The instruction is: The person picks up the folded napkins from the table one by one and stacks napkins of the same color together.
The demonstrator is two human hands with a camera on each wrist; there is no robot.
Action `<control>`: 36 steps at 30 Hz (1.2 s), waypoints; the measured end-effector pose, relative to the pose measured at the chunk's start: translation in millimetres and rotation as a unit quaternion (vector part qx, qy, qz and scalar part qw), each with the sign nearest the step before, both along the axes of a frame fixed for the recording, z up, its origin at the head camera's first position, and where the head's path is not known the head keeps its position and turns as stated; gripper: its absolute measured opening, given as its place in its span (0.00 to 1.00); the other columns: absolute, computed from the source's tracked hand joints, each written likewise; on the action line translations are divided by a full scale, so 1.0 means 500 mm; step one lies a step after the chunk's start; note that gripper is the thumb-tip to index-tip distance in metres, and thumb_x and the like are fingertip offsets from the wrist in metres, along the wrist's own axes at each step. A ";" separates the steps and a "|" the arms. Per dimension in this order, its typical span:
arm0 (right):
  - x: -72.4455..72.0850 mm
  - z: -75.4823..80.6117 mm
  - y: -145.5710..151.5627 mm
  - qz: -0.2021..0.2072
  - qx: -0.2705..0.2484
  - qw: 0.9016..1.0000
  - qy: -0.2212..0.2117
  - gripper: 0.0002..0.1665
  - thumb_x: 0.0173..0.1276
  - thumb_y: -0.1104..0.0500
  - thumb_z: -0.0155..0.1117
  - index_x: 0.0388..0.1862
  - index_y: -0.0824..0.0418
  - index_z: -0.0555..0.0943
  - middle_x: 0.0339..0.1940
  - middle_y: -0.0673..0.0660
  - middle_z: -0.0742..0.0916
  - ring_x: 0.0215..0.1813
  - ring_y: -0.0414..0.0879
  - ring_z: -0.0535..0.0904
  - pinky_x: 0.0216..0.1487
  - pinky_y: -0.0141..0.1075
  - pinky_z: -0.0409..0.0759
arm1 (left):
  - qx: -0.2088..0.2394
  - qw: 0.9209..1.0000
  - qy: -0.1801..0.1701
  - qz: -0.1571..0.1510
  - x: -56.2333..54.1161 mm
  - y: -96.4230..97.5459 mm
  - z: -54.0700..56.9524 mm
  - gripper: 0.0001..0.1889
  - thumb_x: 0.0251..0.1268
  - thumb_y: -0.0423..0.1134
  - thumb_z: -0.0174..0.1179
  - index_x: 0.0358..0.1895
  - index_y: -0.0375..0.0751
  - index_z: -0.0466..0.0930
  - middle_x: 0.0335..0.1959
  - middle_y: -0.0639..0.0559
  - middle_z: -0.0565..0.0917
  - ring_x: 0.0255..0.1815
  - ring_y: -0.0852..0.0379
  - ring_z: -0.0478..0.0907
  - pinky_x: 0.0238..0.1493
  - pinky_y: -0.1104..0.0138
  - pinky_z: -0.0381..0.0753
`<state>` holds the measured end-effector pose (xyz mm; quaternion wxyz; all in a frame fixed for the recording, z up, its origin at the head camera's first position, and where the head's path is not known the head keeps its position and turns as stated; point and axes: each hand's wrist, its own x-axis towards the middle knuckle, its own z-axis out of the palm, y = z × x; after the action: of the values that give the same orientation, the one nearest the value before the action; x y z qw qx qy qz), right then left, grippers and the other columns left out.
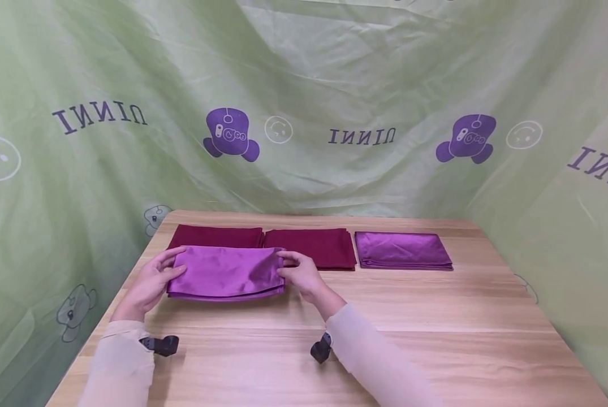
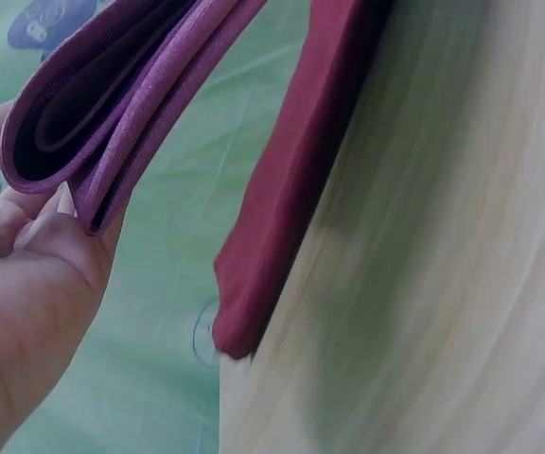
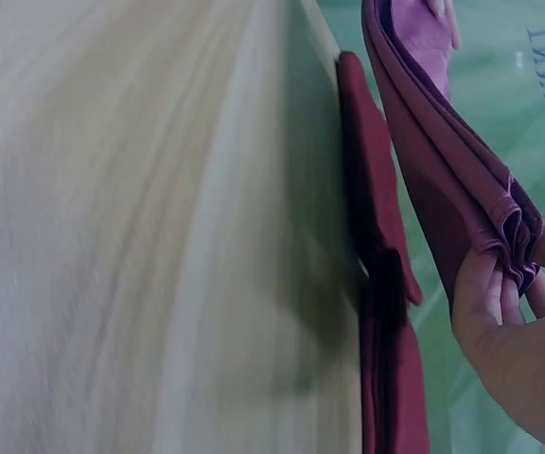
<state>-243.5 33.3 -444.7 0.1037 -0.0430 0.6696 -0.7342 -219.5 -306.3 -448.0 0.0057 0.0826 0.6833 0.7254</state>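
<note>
A folded purple satin cloth [image 1: 227, 272] hangs above the table between my two hands. My left hand [image 1: 151, 281] pinches its left end, thumb on top and fingers beneath. At the opposite end my right hand [image 1: 305, 278] grips the layers the same way. Both wrist views show the stacked folds of the purple cloth [image 2: 149, 104] off the tabletop. Behind and below it lie two folded dark red cloths, one at the left [image 1: 217, 235] and one in the middle [image 1: 314, 247]; the held cloth partly hides the left one.
Another folded purple cloth [image 1: 402, 250] lies at the right end of the row, along the back of the wooden table [image 1: 436, 333]. A green printed curtain [image 1: 304, 73] surrounds the table at the back and sides. Each wrist wears a small black camera.
</note>
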 end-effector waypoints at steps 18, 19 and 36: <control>-0.034 0.027 0.171 -0.011 0.027 0.999 -0.016 0.29 0.63 0.79 0.57 0.65 0.71 0.72 0.49 0.63 0.79 0.39 0.44 0.79 0.41 0.35 0.82 | -0.042 0.999 -0.021 -0.024 -0.053 0.159 0.014 0.30 0.63 0.20 0.55 0.70 0.26 0.60 0.62 0.29 0.67 0.37 0.62 0.77 0.36 0.70 0.81; -0.037 0.028 0.185 -0.011 0.029 0.999 -0.017 0.30 0.63 0.79 0.56 0.65 0.71 0.72 0.50 0.63 0.78 0.40 0.45 0.79 0.42 0.35 0.82 | -0.045 0.998 -0.022 -0.031 -0.056 0.168 0.014 0.31 0.63 0.19 0.55 0.70 0.26 0.59 0.63 0.27 0.66 0.38 0.61 0.77 0.38 0.68 0.82; -0.062 0.030 0.410 -0.030 0.055 0.998 -0.010 0.34 0.65 0.76 0.56 0.71 0.71 0.64 0.49 0.57 0.77 0.36 0.40 0.76 0.35 0.29 0.78 | -0.114 0.992 -0.026 -0.049 -0.127 0.383 0.017 0.31 0.60 0.24 0.63 0.68 0.38 0.69 0.68 0.34 0.66 0.56 0.40 0.74 0.45 0.59 0.82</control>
<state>-274.4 238.4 -429.5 0.0900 -0.0098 0.7091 -0.6993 -282.8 -114.6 -439.5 0.0684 0.0957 0.7563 0.6435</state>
